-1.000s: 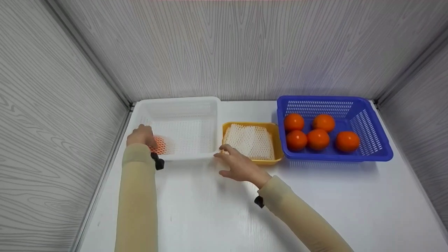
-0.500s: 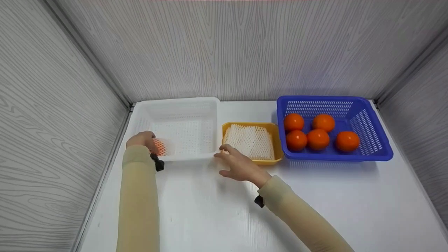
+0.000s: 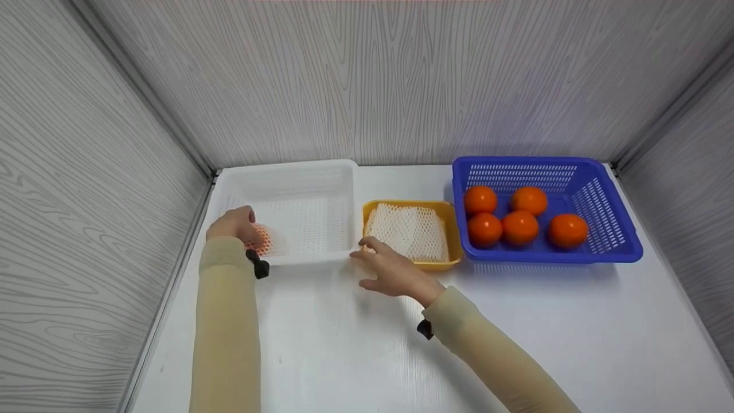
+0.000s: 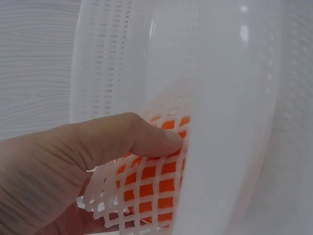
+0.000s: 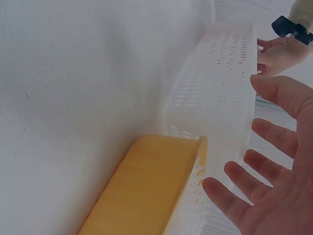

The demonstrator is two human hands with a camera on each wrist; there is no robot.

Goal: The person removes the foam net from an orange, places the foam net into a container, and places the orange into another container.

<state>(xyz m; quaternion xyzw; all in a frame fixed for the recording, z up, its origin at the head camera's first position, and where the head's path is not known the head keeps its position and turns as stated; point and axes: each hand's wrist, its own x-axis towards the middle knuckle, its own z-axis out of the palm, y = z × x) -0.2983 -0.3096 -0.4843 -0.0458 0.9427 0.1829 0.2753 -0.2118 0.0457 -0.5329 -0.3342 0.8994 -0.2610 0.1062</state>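
My left hand (image 3: pixel 234 225) reaches into the near left corner of the white basket (image 3: pixel 287 260). There it grips an orange in a white foam net sleeve (image 4: pixel 151 186), the thumb lying across the mesh and fingers partly hidden below. The basket's wall covers part of the fruit in the left wrist view. Fingers spread, my right hand (image 3: pixel 393 269) hovers by the near right corner of the white basket, beside the yellow basket (image 3: pixel 453 241); nothing is in its grasp. Folded white foam nets (image 3: pixel 407 232) fill much of the yellow basket.
On the right stands a blue basket (image 3: pixel 550 257) with several loose oranges (image 3: pixel 520 228). All three baskets stand along the back of a white table (image 3: pixel 344 355). Wood-grain panels (image 3: pixel 367 80) enclose the table at the back and both sides.
My left hand dips a little toward the near side of the white basket and comes back up slightly, still on the netted orange. My right hand stays in place.
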